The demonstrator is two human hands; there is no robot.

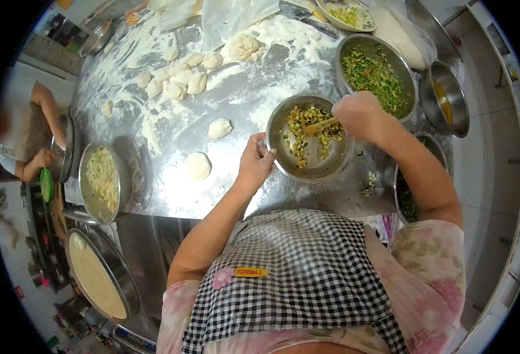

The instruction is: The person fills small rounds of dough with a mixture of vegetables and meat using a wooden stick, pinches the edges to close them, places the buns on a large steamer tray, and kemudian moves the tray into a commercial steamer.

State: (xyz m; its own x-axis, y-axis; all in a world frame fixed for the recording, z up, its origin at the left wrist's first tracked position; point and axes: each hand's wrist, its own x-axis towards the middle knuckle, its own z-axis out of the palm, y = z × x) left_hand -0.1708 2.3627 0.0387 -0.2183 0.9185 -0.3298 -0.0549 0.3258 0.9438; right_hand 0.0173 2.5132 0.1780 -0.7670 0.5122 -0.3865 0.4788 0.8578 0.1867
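Observation:
My left hand (257, 163) grips the near left rim of a steel bowl (286, 159), thumb over the edge. In the bowl lies a chopped yellow and green filling (308, 117). My right hand (361, 116) is closed around the handle of a wooden spatula (319, 127), whose blade rests in the filling. Left of the bowl, a flattened dough round (197, 167) and a dough ball (219, 128) lie on the floured steel table (171, 194). Several more dough pieces (174, 90) are grouped farther back, beside a rough dough lump (242, 47).
A large bowl of green filling (370, 73) stands behind my right hand, an oil bowl (443, 99) to its right. A bowl of shredded vegetables (101, 181) sits at the left edge, above a large pan of dough (96, 276). Another person (34, 128) works at the far left.

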